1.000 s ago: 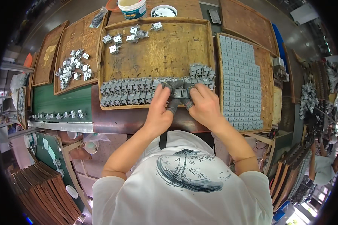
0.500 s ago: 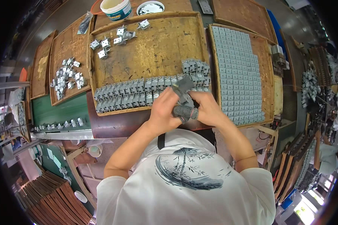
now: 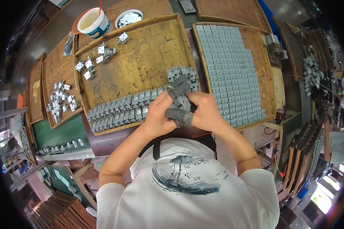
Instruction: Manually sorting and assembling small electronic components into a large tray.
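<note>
My left hand (image 3: 160, 114) and my right hand (image 3: 204, 112) meet over the near edge of the middle wooden tray (image 3: 141, 61). Grey fabric covers sit on some fingertips. Both hands pinch one small grey metal part (image 3: 183, 102) between them. Just behind them runs a row of grey metal parts (image 3: 118, 110) standing along the tray's near edge, with a small cluster (image 3: 181, 72) at its right end.
A right wooden tray (image 3: 263, 72) holds a dense grid of flat grey pieces (image 3: 229, 65). Loose shiny parts (image 3: 99, 57) lie at the middle tray's far left, more on a left tray (image 3: 61, 101). A white cup (image 3: 93, 23) and a round tin (image 3: 128, 17) stand behind.
My hands lifted from the row of parts on the tray and drew toward me, now holding one part between them above the tray's near edge.
</note>
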Available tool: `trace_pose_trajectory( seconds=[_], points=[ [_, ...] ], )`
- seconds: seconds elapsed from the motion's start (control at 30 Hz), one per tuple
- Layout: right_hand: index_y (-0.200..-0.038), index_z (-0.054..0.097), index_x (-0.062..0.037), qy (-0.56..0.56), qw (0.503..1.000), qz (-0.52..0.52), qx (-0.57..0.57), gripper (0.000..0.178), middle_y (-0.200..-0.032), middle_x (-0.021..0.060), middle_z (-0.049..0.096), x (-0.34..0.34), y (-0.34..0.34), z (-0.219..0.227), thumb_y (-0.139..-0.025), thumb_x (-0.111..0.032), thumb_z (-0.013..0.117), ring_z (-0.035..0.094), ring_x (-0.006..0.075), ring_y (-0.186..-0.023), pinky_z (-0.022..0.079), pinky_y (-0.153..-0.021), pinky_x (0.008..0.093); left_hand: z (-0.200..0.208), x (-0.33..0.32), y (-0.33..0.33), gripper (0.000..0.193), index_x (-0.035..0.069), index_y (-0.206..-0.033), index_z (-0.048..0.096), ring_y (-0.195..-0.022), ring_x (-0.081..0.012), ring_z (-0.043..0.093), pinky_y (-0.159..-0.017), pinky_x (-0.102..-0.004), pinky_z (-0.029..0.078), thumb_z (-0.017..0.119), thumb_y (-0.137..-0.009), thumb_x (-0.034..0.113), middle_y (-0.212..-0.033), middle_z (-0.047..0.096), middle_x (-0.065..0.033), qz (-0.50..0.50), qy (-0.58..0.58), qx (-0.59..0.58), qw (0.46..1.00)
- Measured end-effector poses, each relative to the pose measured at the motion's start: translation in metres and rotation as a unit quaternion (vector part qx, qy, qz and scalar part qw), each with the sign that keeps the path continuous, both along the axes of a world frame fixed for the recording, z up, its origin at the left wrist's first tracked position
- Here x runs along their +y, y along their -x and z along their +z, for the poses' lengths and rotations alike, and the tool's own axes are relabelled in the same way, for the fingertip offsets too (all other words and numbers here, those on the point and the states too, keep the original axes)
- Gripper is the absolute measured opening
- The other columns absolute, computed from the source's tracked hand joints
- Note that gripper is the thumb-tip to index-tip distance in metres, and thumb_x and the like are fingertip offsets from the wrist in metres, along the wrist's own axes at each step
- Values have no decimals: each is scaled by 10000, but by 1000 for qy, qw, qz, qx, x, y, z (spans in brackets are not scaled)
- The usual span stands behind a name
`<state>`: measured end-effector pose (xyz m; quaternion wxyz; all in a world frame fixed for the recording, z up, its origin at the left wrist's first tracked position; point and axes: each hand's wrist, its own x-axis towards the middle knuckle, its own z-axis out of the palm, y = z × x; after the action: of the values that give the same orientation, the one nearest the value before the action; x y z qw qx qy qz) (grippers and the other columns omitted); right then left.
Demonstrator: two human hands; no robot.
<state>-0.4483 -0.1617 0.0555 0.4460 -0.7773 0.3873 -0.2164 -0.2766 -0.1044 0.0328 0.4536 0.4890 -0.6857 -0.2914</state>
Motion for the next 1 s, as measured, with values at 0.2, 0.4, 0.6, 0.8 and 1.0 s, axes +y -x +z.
trace_pose_trajectory(
  seconds=[0.2,0.4,0.6,0.8,1.0],
  points=[
    [-694,618,-3,71,996,56,-22,406,-718,187,628,-5,12,-17,-667,-374,780,623,379,-700,492,-629,449,6,-8,4,616,8,-1233,569,-1059,-374,569,-899,-428,460,782,-672,148,-1220,586,-171,-56,27,-6,998],
    [-756,637,-3,52,994,96,-25,338,-729,162,621,-2,14,-14,-634,-275,794,618,372,-698,470,-607,410,-11,4,3,564,4,-1081,523,-959,-385,478,-865,-447,410,798,-616,168,-1108,514,-197,-84,46,23,995],
    [-755,637,-7,27,988,140,-64,320,-713,158,618,0,18,-21,-640,-265,788,615,379,-676,469,-594,406,-6,10,11,500,7,-1062,508,-924,-370,457,-843,-455,405,742,-638,131,-1057,499,-191,-72,0,94,993],
    [-649,601,7,32,998,45,-40,386,-659,194,610,4,9,-17,-648,-348,754,606,395,-614,474,-568,450,-10,1,8,470,34,-1077,545,-1005,-341,497,-880,-443,401,770,-684,160,-1116,527,-176,-63,26,75,995],
    [-841,616,15,37,997,-43,49,337,-719,190,608,-46,35,-10,-747,-293,715,631,307,-670,488,-627,378,3,-23,-1,697,68,-1348,474,-1114,-334,479,-949,-406,417,718,-696,49,-1243,470,-171,75,-67,-117,988]
  ],
)
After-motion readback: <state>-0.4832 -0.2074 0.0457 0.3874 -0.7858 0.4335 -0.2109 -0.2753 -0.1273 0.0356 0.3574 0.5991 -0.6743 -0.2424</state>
